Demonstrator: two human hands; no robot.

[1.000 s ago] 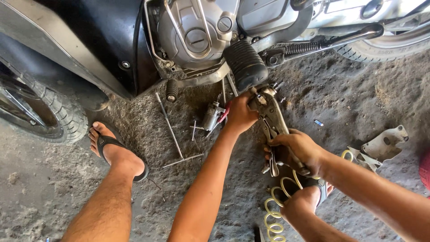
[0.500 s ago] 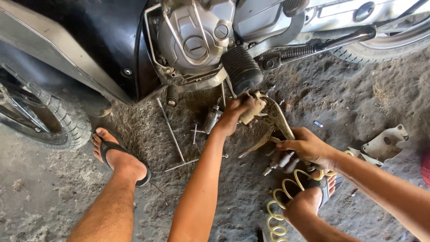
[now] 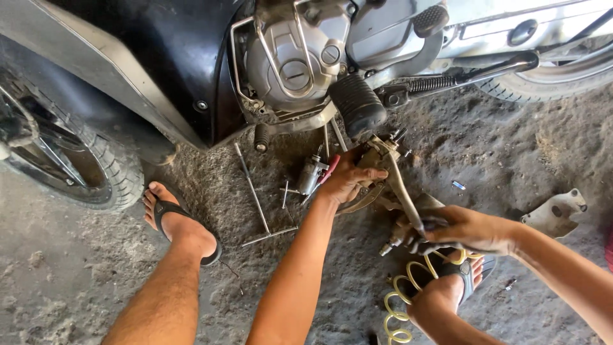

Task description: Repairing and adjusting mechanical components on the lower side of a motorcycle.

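A dirty metal bracket with a long lever arm (image 3: 397, 185) lies under a motorcycle engine (image 3: 294, 61). My left hand (image 3: 348, 180) grips its upper end, just below the black rubber footpeg (image 3: 356, 105). My right hand (image 3: 461, 230) is closed around the lower end of the lever arm, above my right foot. A small metal cylinder part (image 3: 313, 174) and a red-handled tool (image 3: 329, 169) lie on the ground just left of my left hand.
A T-handle wrench (image 3: 255, 201) lies on the dirt floor. A yellow coil spring (image 3: 408, 297) rests by my right foot. My left foot in a sandal (image 3: 175, 220) is near the front tyre (image 3: 83, 169). A grey metal piece (image 3: 554, 214) lies at right.
The view has shifted a little. My left hand moved onto the bracket's upper end, and my right hand slid down along the lever arm while holding it.
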